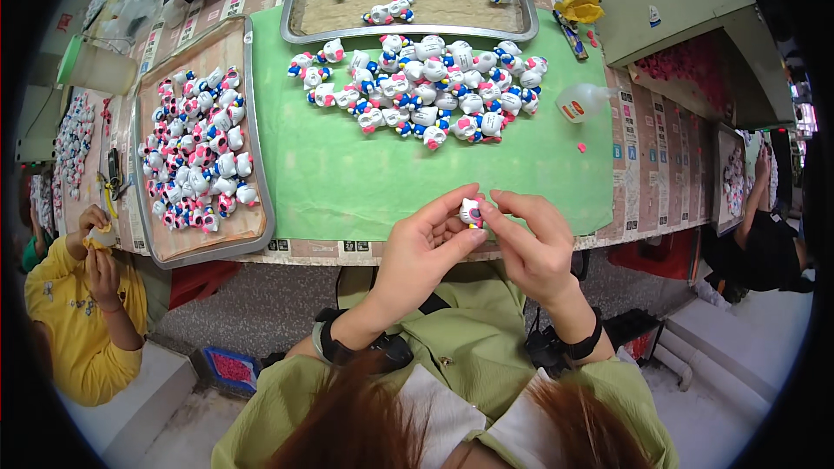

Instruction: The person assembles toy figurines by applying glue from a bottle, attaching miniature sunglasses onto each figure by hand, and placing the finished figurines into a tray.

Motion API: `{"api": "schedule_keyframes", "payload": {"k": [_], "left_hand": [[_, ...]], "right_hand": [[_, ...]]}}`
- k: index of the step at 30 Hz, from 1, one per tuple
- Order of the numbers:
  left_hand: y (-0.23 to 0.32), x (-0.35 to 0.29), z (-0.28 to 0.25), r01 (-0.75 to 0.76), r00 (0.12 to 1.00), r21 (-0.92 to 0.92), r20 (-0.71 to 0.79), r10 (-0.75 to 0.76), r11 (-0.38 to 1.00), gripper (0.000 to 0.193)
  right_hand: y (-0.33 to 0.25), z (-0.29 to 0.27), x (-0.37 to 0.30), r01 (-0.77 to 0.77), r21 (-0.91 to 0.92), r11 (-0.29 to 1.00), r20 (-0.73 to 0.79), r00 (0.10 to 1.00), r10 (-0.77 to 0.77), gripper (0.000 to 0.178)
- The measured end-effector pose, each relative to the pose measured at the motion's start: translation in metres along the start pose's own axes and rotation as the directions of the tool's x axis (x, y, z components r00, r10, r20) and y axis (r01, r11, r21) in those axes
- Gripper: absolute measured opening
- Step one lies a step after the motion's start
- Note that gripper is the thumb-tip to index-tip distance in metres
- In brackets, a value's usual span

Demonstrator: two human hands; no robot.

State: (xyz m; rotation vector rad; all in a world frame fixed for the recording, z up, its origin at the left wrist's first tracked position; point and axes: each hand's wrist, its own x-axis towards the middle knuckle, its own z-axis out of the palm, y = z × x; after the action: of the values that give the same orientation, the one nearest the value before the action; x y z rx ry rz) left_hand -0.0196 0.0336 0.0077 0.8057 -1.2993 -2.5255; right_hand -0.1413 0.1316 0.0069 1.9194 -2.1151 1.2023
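Reddish-brown hair (pixel 356 421) and a green jacket (pixel 460 339) with white collar fill the near edge, closest to camera. Fingers: left hand (pixel 417 247) has one small white-and-pink figurine (pixel 470 212) gripped between thumb and bent fingers, just above the near part of the green sheet (pixel 339 195). Right hand (pixel 537 247) comes in from the right, fingers bent, thumb and index tips at the figurine's right side; can't tell if they pinch it or only touch. Dark bands on both wrists. Further out: loose pile of white, blue and pink figurines (pixel 426 95) on the far half of the sheet, some upright, some tipped. Right of pile: translucent squeeze bottle (pixel 584 104), tilted, with a small pink bit (pixel 582 148) just nearer. Left: metal-rimmed tray (pixel 257 126) full of similar figurines, overlapping the sheet's edge. Far: second tray (pixel 495 35), more figurines, spread thinner. Far right of that, a crumpled yellow item (pixel 580 4). Far left, a jar with green lid (pixel 95 65). Co-worker in yellow (pixel 87 321) at left, both hands on something small and yellow; another person in black (pixel 764 243) at right.
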Motion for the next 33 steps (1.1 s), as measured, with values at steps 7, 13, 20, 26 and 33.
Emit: {"api": "schedule_keyframes", "payload": {"k": [7,13,20,26,33], "left_hand": [[0.005,-0.002,-0.003,-0.087,0.996,0.019,0.004,0.087,0.996,0.039],[0.006,-0.006,0.001,-0.274,0.962,0.052,0.022,0.273,0.960,0.034],[0.004,-0.007,0.000,-0.231,0.973,0.008,-0.028,0.231,0.973,0.028],[0.005,-0.009,-0.002,-0.309,0.951,0.134,0.033,0.307,0.942,0.027],[0.005,-0.010,-0.001,-0.314,0.949,0.120,0.023,0.313,0.942,0.027]], "right_hand": [[-0.004,-0.001,-0.001,-0.039,0.057,0.998,0.026,0.999,0.037,0.035],[-0.015,-0.006,0.003,-0.509,0.704,0.495,0.207,0.814,0.542,0.026],[-0.014,-0.008,0.002,-0.450,0.647,0.616,0.150,0.867,0.475,0.025],[-0.014,-0.009,-0.001,-0.422,0.668,0.613,0.129,0.877,0.463,0.025],[-0.015,-0.009,-0.004,-0.432,0.672,0.601,0.140,0.872,0.470,0.023]]}}
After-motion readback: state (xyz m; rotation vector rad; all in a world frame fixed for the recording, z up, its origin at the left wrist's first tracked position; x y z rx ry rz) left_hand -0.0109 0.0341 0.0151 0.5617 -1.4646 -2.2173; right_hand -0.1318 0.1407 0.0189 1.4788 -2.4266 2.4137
